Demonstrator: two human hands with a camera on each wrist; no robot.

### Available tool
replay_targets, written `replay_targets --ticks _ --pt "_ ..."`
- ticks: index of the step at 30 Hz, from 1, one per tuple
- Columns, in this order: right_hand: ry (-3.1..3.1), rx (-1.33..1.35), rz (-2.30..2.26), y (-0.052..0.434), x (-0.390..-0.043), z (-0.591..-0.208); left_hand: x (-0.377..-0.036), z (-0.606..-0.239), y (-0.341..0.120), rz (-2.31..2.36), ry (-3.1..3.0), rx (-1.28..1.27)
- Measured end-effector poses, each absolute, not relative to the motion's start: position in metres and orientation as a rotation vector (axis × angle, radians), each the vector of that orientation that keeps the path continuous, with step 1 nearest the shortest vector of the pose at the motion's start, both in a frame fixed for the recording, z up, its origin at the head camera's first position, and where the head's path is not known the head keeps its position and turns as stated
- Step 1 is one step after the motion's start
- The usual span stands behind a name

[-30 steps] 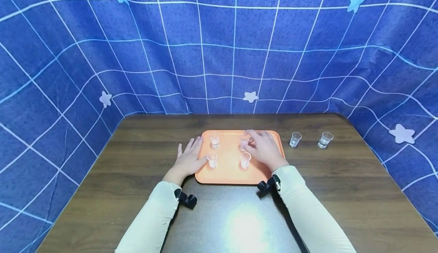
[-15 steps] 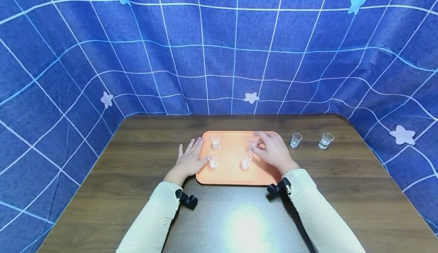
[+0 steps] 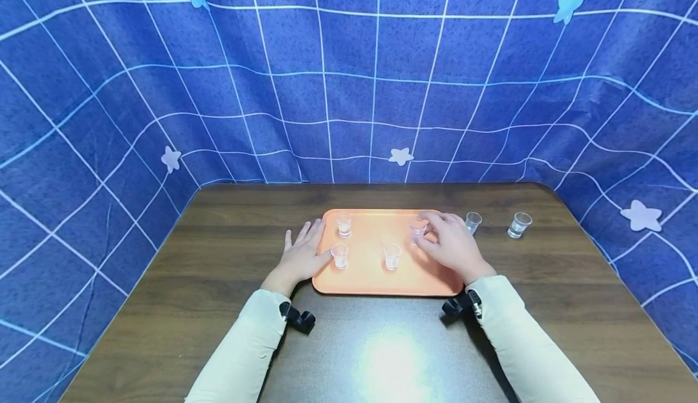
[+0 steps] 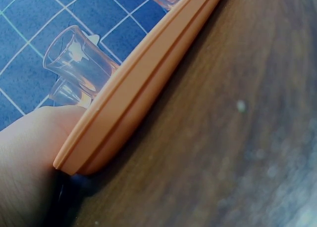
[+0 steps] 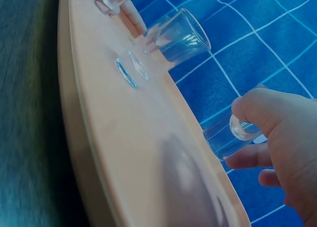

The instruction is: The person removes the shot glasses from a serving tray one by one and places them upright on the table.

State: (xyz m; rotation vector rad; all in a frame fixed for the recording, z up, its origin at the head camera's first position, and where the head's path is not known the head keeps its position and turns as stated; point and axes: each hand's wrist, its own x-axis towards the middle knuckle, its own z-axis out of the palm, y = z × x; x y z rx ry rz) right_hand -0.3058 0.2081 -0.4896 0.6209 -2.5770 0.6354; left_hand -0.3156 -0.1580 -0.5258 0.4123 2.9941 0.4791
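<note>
On the orange tray [image 3: 365,283] stand three small clear shot glasses: one front left [image 3: 339,259], one back left [image 3: 344,227], one front right [image 3: 392,259]. My right hand [image 3: 451,244] pinches a fourth shot glass [image 5: 223,140] between thumb and fingers, over the tray's back right part. The right wrist view shows its base end partly behind the thumb. My left hand [image 3: 300,257] rests at the tray's left edge with fingers spread, the thumb over the rim close to the front left glass. In the left wrist view the tray's side [image 4: 133,83] runs beside that hand.
Two more shot glasses stand on the brown wooden table [image 3: 240,239] right of the tray: a nearer one [image 3: 474,221], partly covered by my right hand, and a farther one [image 3: 519,225]. A blue curtain [image 3: 349,100] with white lines and stars surrounds the table's back and sides.
My right hand has moved right across the tray's back row with the shot glass, now overlapping the nearer glass outside the tray. The left hand and the other glasses have stayed in place.
</note>
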Motion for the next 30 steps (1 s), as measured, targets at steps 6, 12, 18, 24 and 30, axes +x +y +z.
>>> replay_targets --ticks 6,12,18,24,30 --pt "-2.56 0.61 0.615 0.219 -0.298 -0.489 -0.312 -0.524 -0.159 0.499 2.997 0.428" --pt "-2.537 0.587 0.627 0.231 -0.295 -0.49 -0.311 -0.523 -0.158 0.495 3.015 0.437" --pt "-2.525 0.588 0.602 0.243 -0.291 -0.491 -0.31 -0.519 -0.158 0.496 3.017 0.434" --pt "-2.466 0.614 0.578 0.255 -0.285 -0.491 -0.309 -0.52 -0.157 0.483 3.018 0.42" --pt "-2.457 0.596 0.569 0.266 -0.281 -0.493 -0.31 -0.521 -0.158 0.506 3.019 0.429"
